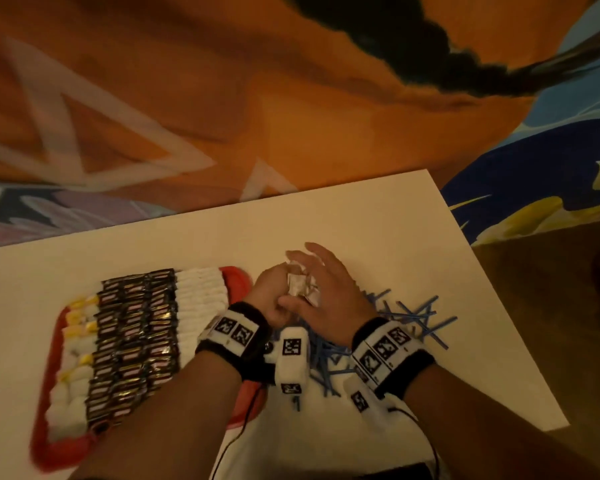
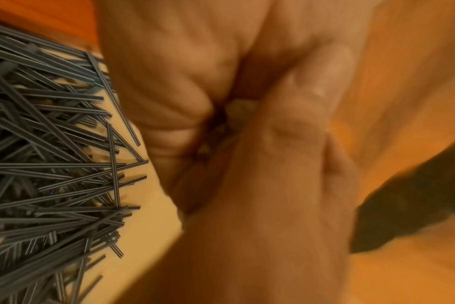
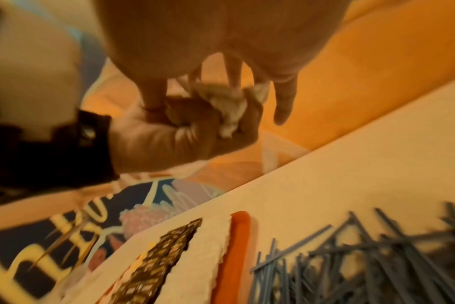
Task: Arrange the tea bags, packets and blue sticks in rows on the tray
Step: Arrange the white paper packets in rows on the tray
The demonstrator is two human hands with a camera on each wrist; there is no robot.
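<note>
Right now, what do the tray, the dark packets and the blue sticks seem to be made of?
Tray: likely plastic, red, smooth rounded rim, matte look.
Dark packets: probably foil or metallised film; black with gold glints that catch the light.
Blue sticks: thin, straight and uniform, with pale lengthwise lines in the left wrist view; plastic seems likely, though coated paper cannot be ruled out.

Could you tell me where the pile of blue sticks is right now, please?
In the head view, the blue sticks lie loose on the white table, right of the red tray, beneath both wrists.
</note>
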